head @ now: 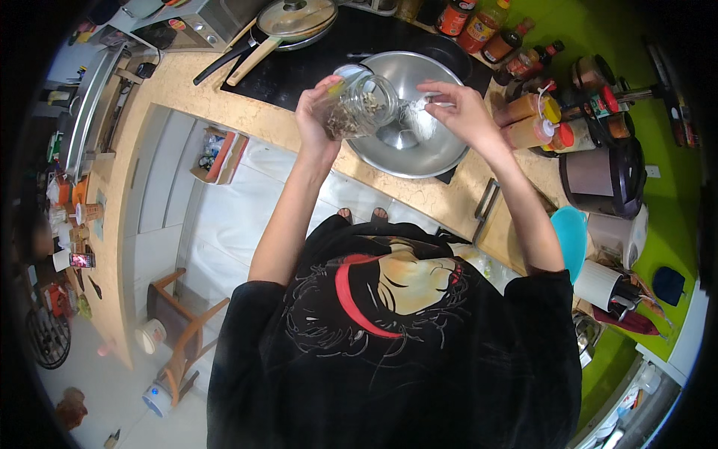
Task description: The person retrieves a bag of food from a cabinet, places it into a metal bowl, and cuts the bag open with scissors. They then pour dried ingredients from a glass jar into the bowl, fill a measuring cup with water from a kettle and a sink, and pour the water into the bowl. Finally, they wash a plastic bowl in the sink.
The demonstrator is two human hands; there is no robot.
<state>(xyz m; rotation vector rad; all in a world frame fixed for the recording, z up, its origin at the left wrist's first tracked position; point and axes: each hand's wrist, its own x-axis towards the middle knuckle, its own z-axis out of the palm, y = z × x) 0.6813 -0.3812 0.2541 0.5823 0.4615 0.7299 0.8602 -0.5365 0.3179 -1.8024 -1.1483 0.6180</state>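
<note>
My left hand (317, 115) grips a clear glass jar (350, 112), tilted with its open mouth to the right. Brown dried pieces lie inside it. Behind the jar shows a round, rimmed object (353, 70), partly hidden. Over a wide stainless steel bowl (387, 160) hovers my right hand (457, 109), thumb and fingers brought near each other. A small dark bit seems to sit between those fingertips, too small to make out. Below them, a white, strand-like or powdery heap (419, 123) rests in the bowl. The bowl stands partly on the black cooktop (269, 84).
A lidded frying pan (294, 19) sits at the cooktop's far left. Sauce bottles (482, 28) and squeeze bottles (527, 134) crowd the right side, near a rice cooker (600, 174). A wooden cutting board (502, 236) lies under my right forearm. A chair (179, 331) stands behind left.
</note>
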